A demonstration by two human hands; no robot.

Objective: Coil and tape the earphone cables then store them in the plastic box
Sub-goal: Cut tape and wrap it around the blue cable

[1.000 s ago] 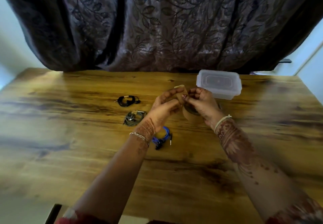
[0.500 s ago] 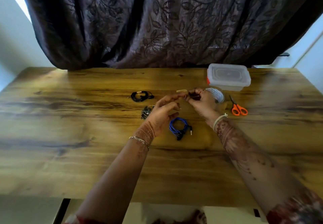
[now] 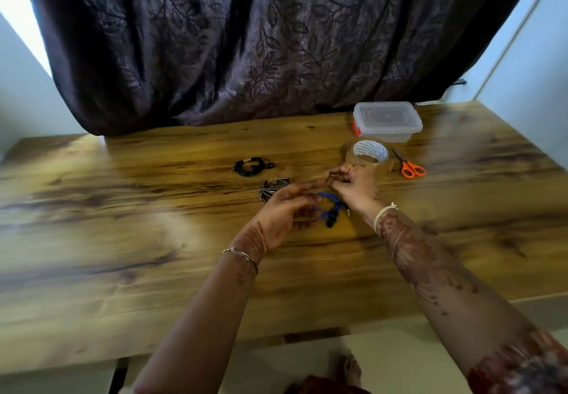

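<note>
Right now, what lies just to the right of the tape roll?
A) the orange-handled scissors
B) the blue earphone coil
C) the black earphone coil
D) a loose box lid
A: the orange-handled scissors lie just right of the tape roll, in front of the plastic box.

Right hand (image 3: 353, 189) pinches small tape piece (image 3: 334, 175); left hand (image 3: 282, 213) just beside, above blue earphone coil (image 3: 333, 204); plastic box (image 3: 387, 121) lidded.

Head-worn wide-angle view, facing forward and down, apparently close above table (image 3: 123, 240)
</note>
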